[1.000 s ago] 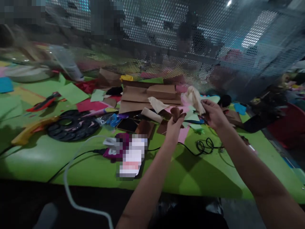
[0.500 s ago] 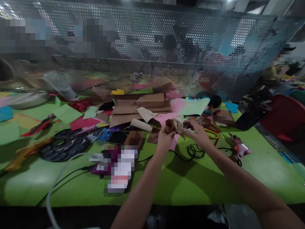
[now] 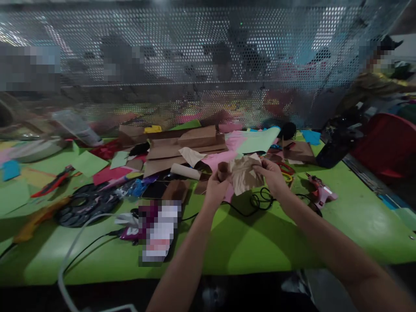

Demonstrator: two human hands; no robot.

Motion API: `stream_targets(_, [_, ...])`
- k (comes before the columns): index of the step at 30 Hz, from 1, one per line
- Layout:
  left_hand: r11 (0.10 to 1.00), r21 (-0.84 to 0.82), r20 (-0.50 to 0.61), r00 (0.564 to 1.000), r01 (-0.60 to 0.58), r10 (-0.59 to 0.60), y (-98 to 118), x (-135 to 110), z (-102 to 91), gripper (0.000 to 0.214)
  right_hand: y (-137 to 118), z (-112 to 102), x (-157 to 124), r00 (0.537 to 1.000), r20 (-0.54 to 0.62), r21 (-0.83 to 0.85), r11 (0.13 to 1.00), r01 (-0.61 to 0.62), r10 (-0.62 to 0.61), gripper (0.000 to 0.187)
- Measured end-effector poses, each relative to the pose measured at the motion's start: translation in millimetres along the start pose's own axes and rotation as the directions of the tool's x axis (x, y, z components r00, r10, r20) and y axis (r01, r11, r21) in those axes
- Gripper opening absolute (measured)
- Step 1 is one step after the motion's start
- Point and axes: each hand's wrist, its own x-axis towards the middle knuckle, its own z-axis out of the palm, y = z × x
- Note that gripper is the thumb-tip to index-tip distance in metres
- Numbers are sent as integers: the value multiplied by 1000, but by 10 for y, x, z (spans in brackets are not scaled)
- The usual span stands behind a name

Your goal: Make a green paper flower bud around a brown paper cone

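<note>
My left hand (image 3: 217,187) is closed around a small brown cardboard tube (image 3: 223,170). A wrinkled piece of light brown paper (image 3: 244,175) stretches from the tube to my right hand (image 3: 270,173), whose thumb and fingers pinch its right edge. Both hands are raised over the green table. Beneath them lie a coiled black cord (image 3: 260,200) and a strip of pink paper. Left of my left hand rests a pale cardboard roll (image 3: 185,171), beside a torn beige paper scrap (image 3: 191,156).
Folded brown paper (image 3: 182,145) and coloured sheets lie at the back, before a perforated metal screen (image 3: 195,52). A pink glue gun (image 3: 321,193) is at right. A black round palette (image 3: 89,203), red cutter (image 3: 53,182) and partly blurred phone (image 3: 161,232) are at left.
The crumpled brown paper has been spread out wide between my hands. My right hand has moved away from my left, and the view has shifted slightly.
</note>
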Motion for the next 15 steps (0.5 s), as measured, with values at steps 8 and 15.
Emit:
stream_targets(8, [996,61,83,994,63,-68,-66,36,-83,41,-63,57,-65,992,111,104,992,-74,62,35])
stream_targets(15, [656,744,183,983,-129,-15,-75,90,-235,28,-19,-120,76,996,-85,136,991,21,-10,29])
